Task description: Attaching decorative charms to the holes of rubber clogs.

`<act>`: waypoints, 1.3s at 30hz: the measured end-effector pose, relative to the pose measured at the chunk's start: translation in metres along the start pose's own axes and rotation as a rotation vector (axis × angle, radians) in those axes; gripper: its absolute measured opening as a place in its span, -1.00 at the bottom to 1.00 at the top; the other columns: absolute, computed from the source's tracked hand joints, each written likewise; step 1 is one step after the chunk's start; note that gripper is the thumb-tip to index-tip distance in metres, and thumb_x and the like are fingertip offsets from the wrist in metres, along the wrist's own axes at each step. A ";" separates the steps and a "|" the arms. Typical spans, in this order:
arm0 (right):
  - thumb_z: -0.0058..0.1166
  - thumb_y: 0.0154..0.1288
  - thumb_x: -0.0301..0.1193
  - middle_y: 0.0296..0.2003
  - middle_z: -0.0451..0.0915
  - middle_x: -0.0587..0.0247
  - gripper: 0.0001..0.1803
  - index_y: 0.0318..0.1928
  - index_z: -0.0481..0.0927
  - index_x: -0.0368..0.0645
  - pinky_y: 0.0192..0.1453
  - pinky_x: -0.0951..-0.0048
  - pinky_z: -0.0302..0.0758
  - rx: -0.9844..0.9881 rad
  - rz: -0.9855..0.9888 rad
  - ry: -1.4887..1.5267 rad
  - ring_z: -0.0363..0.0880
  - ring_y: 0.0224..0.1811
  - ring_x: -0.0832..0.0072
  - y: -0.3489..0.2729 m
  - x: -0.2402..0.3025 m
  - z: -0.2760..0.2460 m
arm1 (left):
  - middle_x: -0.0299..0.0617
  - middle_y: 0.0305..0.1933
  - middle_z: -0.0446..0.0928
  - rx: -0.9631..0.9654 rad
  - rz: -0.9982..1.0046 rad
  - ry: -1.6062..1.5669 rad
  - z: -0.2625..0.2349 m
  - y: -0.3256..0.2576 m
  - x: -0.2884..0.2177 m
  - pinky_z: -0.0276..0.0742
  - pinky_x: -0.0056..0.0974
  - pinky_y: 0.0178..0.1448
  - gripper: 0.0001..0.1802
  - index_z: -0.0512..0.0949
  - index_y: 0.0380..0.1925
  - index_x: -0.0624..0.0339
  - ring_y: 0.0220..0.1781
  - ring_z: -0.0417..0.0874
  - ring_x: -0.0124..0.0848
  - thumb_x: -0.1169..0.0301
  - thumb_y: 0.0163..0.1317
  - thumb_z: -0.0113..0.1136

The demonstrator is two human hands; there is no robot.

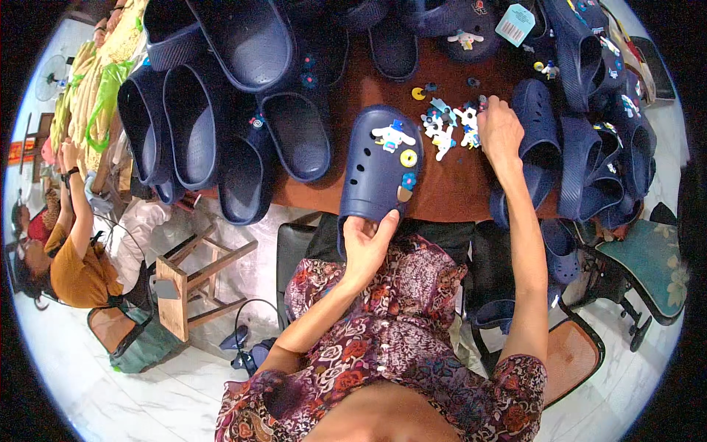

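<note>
Head: left grip clasps clog across table edge; right grip, at charms, unclear.

A floor of pale, glossy marble-look tiles with faint grey veins spread to the left and right, reflecting whitish light. A reddish-brown table stood in the middle. Near its left side was a bare wooden stool with crossbars; farther left, a chair showed a tan panel in a dark frame. To the right stood a teal flower-patterned chair, with a tan-panelled chair nearer. At far left, a fan stood out against pale surroundings.
</note>
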State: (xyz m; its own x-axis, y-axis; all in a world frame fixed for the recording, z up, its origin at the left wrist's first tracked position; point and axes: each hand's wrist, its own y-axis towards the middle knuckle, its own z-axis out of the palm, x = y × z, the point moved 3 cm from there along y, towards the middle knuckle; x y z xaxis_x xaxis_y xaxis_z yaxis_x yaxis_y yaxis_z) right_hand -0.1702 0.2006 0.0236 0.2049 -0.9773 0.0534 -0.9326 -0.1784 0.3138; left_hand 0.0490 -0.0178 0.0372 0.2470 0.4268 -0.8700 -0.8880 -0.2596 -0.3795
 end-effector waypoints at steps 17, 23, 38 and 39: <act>-0.05 0.40 -0.52 -0.26 0.62 0.30 -0.86 -0.14 0.57 -0.24 -0.15 0.56 0.48 0.422 0.227 1.364 0.57 -0.22 0.64 -0.120 0.097 -0.062 | -0.21 -0.05 0.59 0.020 0.032 -0.049 -0.001 0.005 0.000 0.50 -0.44 -0.01 -0.66 0.47 0.01 0.40 -0.11 0.60 -0.53 0.58 0.24 0.24; 0.03 0.35 -0.56 -0.27 0.61 0.26 -0.89 -0.14 0.56 -0.27 -0.23 0.53 0.48 0.305 0.300 1.389 0.57 -0.30 0.61 -0.150 0.123 -0.052 | -0.17 -0.05 0.60 0.028 0.063 -0.052 0.002 0.001 0.001 0.53 -0.41 0.01 -0.64 0.47 0.00 0.41 -0.08 0.61 -0.50 0.59 0.20 0.28; 0.11 0.31 -0.56 -0.25 0.61 0.20 -0.91 -0.19 0.57 -0.30 -0.16 0.50 0.55 0.155 0.270 1.327 0.63 -0.25 0.48 -0.157 0.126 -0.049 | -0.15 -0.11 0.61 -0.007 0.079 -0.035 0.002 0.004 0.006 0.56 -0.40 0.01 -0.67 0.50 -0.06 0.44 -0.12 0.64 -0.48 0.61 0.17 0.30; 0.07 0.35 -0.59 -0.23 0.57 0.27 -0.91 -0.16 0.55 -0.30 -0.14 0.55 0.53 0.175 0.256 1.333 0.59 -0.21 0.55 -0.158 0.126 -0.048 | -0.15 -0.11 0.61 -0.008 0.079 -0.035 0.002 0.004 0.006 0.56 -0.40 0.01 -0.67 0.50 -0.06 0.44 -0.12 0.64 -0.48 0.61 0.17 0.30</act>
State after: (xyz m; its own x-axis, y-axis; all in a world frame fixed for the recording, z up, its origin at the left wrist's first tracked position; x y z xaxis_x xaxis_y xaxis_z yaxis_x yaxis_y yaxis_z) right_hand 0.0170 0.1106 0.0265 0.0583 -0.1532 0.9865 -0.9920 -0.1198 0.0400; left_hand 0.0459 -0.0144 0.0307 0.1629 0.4348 -0.8857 -0.9012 -0.2999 -0.3130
